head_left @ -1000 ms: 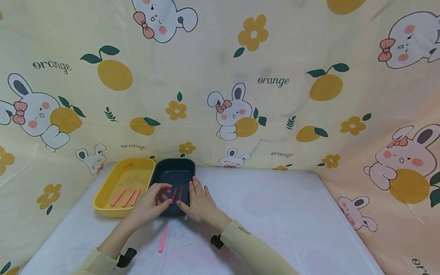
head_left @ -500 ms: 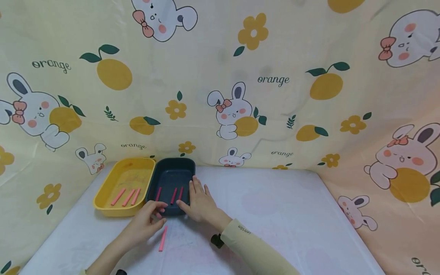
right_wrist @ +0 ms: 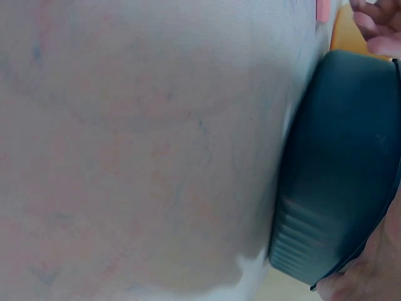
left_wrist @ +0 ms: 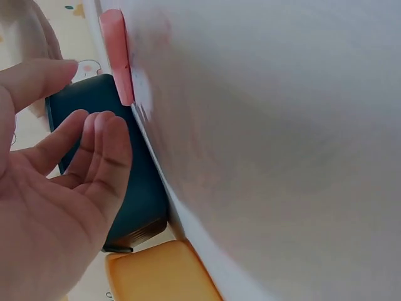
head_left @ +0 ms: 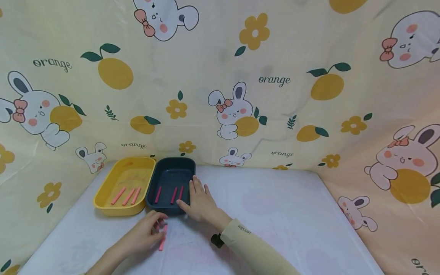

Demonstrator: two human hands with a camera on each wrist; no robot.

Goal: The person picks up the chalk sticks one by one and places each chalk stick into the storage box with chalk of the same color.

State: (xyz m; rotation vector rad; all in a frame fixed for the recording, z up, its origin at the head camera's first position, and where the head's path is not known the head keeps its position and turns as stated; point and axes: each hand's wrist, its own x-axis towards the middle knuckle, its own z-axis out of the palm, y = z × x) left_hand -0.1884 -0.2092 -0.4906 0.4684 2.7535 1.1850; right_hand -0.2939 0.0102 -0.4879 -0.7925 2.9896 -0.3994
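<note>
On the white table lies one pink chalk-like stick (head_left: 161,245), and my left hand (head_left: 146,233) is right beside it. In the left wrist view the thumb and loosely bent fingers stand apart, with the stick beyond the fingertips and nothing between them. My right hand (head_left: 201,204) rests along the right side of a dark blue tray (head_left: 173,165), its fingers straight and its thumb over the near right corner. Inside that tray lie 3 pink sticks (head_left: 157,194), spaced apart. The right wrist view shows the tray's outer wall (right_wrist: 341,157).
A yellow tray (head_left: 128,168) stands against the left side of the blue one and holds 3 pink sticks (head_left: 118,195). Behind the trays hangs a printed cloth (head_left: 203,76); the white table (head_left: 275,214) stretches to the right.
My left hand has drawn back from the blue tray to the stick on the table, leaving a third stick at the tray's left side. The right hand has stayed in place.
</note>
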